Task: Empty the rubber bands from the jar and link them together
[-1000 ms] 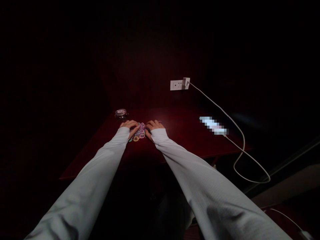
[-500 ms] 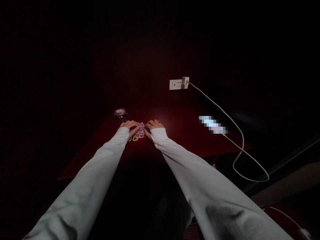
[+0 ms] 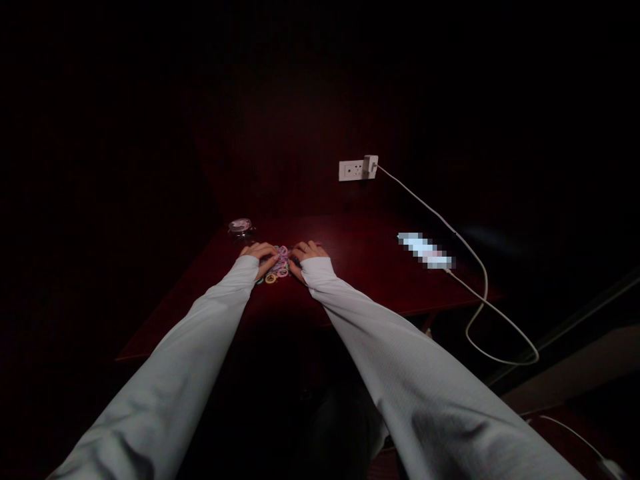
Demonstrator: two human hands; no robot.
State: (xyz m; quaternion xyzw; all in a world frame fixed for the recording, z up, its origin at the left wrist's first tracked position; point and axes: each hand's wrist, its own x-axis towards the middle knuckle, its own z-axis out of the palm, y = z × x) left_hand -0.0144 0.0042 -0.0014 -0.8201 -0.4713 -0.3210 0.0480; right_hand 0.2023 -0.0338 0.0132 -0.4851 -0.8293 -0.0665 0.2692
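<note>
Between my two hands a small pile of colourful hair ties (image 3: 283,270) lies on the dark red table (image 3: 365,280); pink, purple, yellow and green rings show in it. My left hand (image 3: 261,255) rests at the pile's left side, fingers stretched forward and thumb apart, touching the outer ties. On the opposite side my right hand (image 3: 306,253) curves around the edge of the pile with its fingers spread. Neither hand visibly grips a tie. Both hands hide part of the pile. A small clear jar (image 3: 241,228) with a pinkish lid stands behind my left hand.
A phone-like device (image 3: 425,251), pixelated, lies at the table's right. From it a white cable (image 3: 485,283) loops past the table edge and up to a charger (image 3: 371,165) in the wall socket (image 3: 350,171). The surroundings are very dark.
Almost nothing differs. The right hand's fingers have shifted very slightly at the pile; the left hand stays in place.
</note>
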